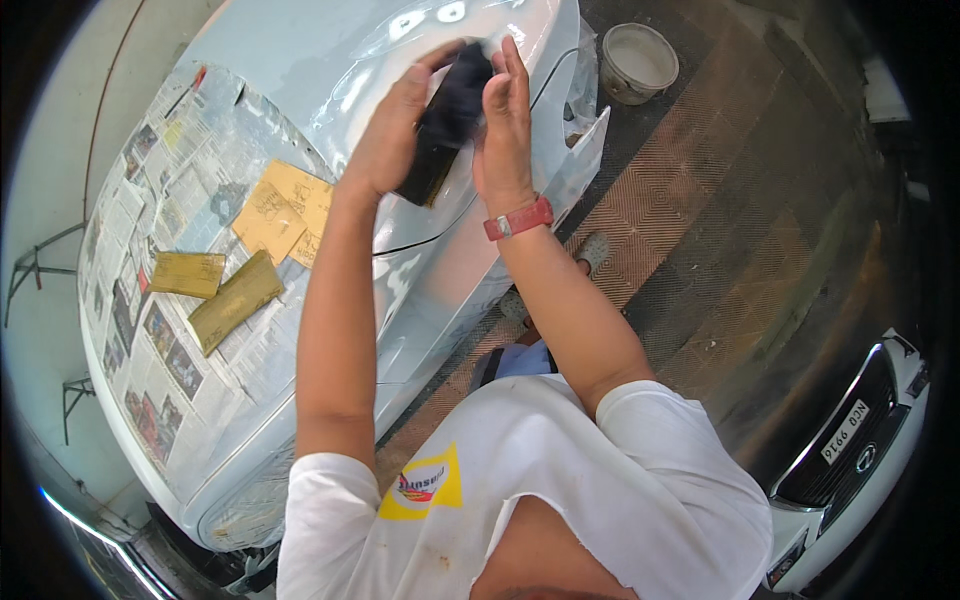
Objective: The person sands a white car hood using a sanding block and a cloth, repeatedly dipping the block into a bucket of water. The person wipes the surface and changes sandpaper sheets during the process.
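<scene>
Above the car's pale, glossy panel [420, 280], a dark rectangular block [455, 115] stands tilted between my two hands. It looks like a sanding block, but motion blurs its upper part; a yellowish edge shows low down. My left hand [395, 125] is closed along its left side, fingers reaching over the top. On the other side my right hand [507, 125] presses against it, its fingers fairly straight and pointing up. Left of my left forearm lie tan sandpaper sheets [270, 225] and two folded olive-yellow pieces [235, 300], [188, 273].
Newspaper [165, 330] covers the car's surface at left. A white bucket [640, 62] stands on the patterned floor tiles [690, 180] at upper right. Beside the panel is a jagged, torn-looking edge [590, 140]. Another white car's front [850, 450] shows at lower right.
</scene>
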Demonstrator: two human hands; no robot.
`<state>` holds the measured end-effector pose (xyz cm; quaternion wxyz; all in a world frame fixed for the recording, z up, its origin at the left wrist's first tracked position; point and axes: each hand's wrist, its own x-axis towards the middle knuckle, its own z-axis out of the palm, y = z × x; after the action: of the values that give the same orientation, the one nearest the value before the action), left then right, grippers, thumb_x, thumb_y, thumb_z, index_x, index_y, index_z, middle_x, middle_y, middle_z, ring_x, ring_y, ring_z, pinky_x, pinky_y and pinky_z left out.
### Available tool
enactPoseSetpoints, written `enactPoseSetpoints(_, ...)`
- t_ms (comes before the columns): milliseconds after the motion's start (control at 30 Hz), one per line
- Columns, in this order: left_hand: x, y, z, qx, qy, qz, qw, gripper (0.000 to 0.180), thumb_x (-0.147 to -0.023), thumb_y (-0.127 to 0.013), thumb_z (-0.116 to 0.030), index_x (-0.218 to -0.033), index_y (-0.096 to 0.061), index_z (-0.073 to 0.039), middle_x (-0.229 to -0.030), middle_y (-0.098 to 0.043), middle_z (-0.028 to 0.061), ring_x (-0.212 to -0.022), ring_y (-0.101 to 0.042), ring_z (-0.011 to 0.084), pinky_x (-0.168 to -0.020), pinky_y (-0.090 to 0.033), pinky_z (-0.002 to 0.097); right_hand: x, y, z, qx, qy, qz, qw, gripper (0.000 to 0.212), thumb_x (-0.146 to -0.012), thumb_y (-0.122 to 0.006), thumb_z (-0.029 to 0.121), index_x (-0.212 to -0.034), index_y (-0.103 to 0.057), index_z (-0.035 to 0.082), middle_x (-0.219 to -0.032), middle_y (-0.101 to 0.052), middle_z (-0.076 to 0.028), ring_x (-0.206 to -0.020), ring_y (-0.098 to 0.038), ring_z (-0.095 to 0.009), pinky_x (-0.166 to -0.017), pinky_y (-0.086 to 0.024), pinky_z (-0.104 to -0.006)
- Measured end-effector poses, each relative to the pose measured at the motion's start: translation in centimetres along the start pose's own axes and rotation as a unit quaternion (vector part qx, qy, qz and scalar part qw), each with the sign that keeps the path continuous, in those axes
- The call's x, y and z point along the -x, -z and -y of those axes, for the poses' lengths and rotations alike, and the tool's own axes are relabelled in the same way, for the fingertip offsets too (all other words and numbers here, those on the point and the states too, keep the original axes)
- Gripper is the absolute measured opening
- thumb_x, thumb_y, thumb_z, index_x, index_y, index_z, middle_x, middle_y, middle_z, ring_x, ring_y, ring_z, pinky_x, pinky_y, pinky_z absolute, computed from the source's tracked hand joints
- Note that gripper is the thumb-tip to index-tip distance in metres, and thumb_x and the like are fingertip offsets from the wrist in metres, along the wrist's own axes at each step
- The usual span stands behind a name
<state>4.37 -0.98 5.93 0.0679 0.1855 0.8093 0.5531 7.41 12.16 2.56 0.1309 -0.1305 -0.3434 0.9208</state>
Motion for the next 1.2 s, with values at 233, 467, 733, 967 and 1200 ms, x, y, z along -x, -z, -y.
enactPoseSetpoints(233, -0.2, -3.9, 5.4, -0.284, 0.205, -0.064, 0.935, 0.068, -0.095, -0.077, -0.046, -0.147, -0.065, -0.003, -0.153, -0.063, 0.0263, -0.143, -0.056, 0.045, -0.116, -0.048, 0.052, -5.9, -2.8, 2.4, 0.321, -0.025, 0.152, 0.935, 0.044, -0.102, -0.081, 0.043, -0.101, -0.076, -0.001, -0.09, -0.077, -0.014, -0.081, -0.074, -0.03, -0.078, -0.059, -0.0427)
enactPoseSetpoints(467, 3.7, -6.0, 5.3, -0.577, -0.025, 0.013, 0.816, 0.067, -0.096, -0.084, -0.027, -0.159, -0.062, -0.026, -0.153, -0.061, 0.0181, -0.122, -0.063, 0.0424, -0.103, -0.052, 0.0527, -15.1, 15.5, -1.0, 0.446, -0.009, -0.134, 0.885, 0.052, -0.103, -0.077, 0.05, -0.105, -0.079, -0.002, -0.088, -0.075, -0.01, -0.081, -0.069, -0.021, -0.078, -0.057, -0.0407)
enactPoseSetpoints(733, 3.8, -5.2, 4.8, -0.583, -0.026, 0.076, 0.808, 0.063, -0.097, -0.083, -0.025, -0.157, -0.066, -0.03, -0.145, -0.067, 0.0208, -0.111, -0.067, 0.0391, -0.098, -0.055, 0.048, -6.2, 52.7, 17.6, 0.385, -0.113, -0.439, 0.804, 0.086, -0.101, -0.081, 0.047, -0.16, -0.051, -0.008, -0.16, -0.057, -0.026, -0.141, -0.062, -0.041, -0.119, -0.052, -0.049)
enactPoseSetpoints(967, -15.3, -11.7, 9.7, -0.579, -0.064, -0.036, 0.812, 0.047, -0.098, -0.081, -0.032, -0.145, -0.075, -0.027, -0.135, -0.071, 0.0153, -0.114, -0.066, 0.04, -0.1, -0.056, 0.047, 1.4, 60.4, 18.5, 0.314, -0.223, -0.512, 0.768, 0.088, -0.105, -0.077, 0.053, -0.166, -0.043, -0.001, -0.163, -0.051, -0.021, -0.141, -0.061, -0.037, -0.102, -0.064, -0.0498)
enactPoseSetpoints(1200, 10.0, -6.2, 3.9, -0.615, -0.011, 0.057, 0.787, 0.063, -0.088, -0.092, -0.028, -0.148, -0.075, -0.033, -0.135, -0.072, 0.0167, -0.111, -0.069, 0.0335, -0.096, -0.057, 0.0446, 7.1, 65.4, 20.9, 0.211, -0.179, -0.527, 0.804, 0.082, -0.105, -0.066, 0.069, -0.16, -0.051, 0.011, -0.159, -0.055, -0.019, -0.131, -0.066, -0.032, -0.102, -0.061, -0.0416)
